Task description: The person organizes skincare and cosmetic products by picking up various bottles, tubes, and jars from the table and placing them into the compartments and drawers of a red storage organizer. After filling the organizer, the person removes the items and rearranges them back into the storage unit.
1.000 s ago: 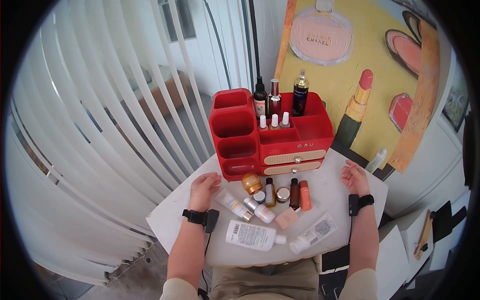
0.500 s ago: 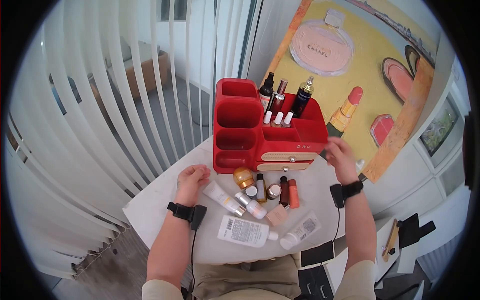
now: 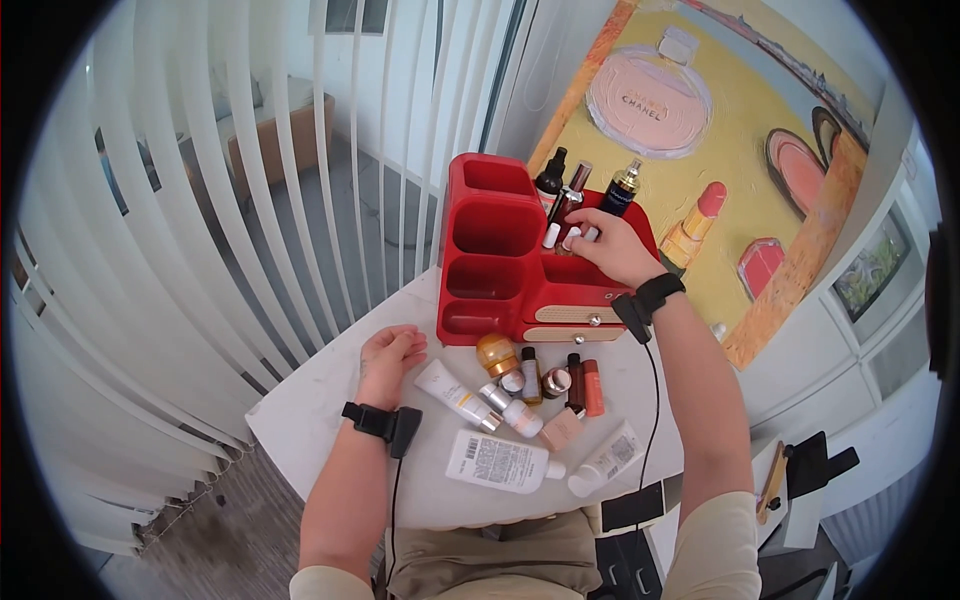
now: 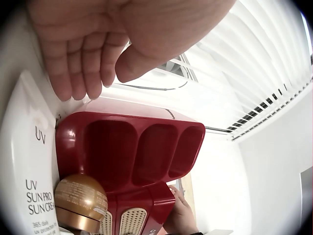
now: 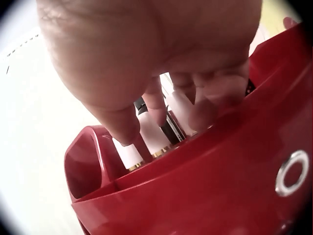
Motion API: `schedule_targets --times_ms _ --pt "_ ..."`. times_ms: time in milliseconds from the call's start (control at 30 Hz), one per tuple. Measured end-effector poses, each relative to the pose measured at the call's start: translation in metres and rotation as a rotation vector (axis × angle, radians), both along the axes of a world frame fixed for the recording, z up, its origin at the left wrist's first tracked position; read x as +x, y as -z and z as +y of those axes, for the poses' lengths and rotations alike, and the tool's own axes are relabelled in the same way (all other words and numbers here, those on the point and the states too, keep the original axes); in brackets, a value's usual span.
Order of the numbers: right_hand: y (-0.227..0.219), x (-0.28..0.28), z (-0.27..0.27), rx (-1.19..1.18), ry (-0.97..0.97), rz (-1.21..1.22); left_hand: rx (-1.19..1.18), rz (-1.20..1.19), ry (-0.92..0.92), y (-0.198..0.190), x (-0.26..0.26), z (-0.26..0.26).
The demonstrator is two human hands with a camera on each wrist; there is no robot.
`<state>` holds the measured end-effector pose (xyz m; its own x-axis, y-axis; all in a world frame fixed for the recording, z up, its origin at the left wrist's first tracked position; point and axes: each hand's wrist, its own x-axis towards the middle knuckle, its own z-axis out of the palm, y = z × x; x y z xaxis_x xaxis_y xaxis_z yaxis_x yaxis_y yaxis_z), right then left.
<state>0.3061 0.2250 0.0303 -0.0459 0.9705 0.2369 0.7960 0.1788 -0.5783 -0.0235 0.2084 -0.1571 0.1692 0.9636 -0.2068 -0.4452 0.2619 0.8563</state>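
My right hand reaches over the red organizer, thumb and fingers bent down among nail polish bottles with white caps. In the right wrist view, thumb and a finger pinch the middle bottle's white cap; another white cap stands left of the thumb. The bottles' lower parts are hidden by the organizer wall. My left hand holds nothing, its fingers loosely extended beside the organizer's front left corner. Near it lie a white sunscreen tube and an amber jar with a gold cap.
Taller spray bottles, including a dark one, stand behind in the organizer. Small bottles, a peach box, a large white bottle and a white tube lie on the white table. Vertical blinds hang left; a painting leans behind.
My right hand has moved from beyond the organizer's right side, up and left, onto the nail polish bottles. My left hand stays near the organizer's front left corner. The head view has shifted.
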Motion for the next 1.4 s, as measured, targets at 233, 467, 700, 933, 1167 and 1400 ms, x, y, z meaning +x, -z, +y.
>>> schedule_targets --times_ms 233,467,700,933,1167,1400 --pt "-0.005 -0.003 0.010 -0.033 -0.151 -0.104 0.003 -0.006 0.001 0.001 0.000 0.001" --pt "-0.010 -0.001 0.000 -0.132 -0.006 0.010 -0.013 -0.010 -0.012 0.000 0.001 0.001" --pt "-0.021 0.023 -0.021 0.107 0.044 0.517 -0.007 -0.009 -0.015 0.001 0.001 0.002" --pt "0.021 0.026 -0.144 -0.419 0.092 0.472 -0.004 0.012 -0.023 0.001 0.001 0.002" --pt "0.109 0.026 -0.211 -0.668 0.233 0.714 -0.001 0.037 -0.019 -0.002 0.002 0.001" --pt "0.134 0.016 -0.210 -0.551 0.281 0.920 0.029 0.020 -0.011 0.003 0.001 0.002"
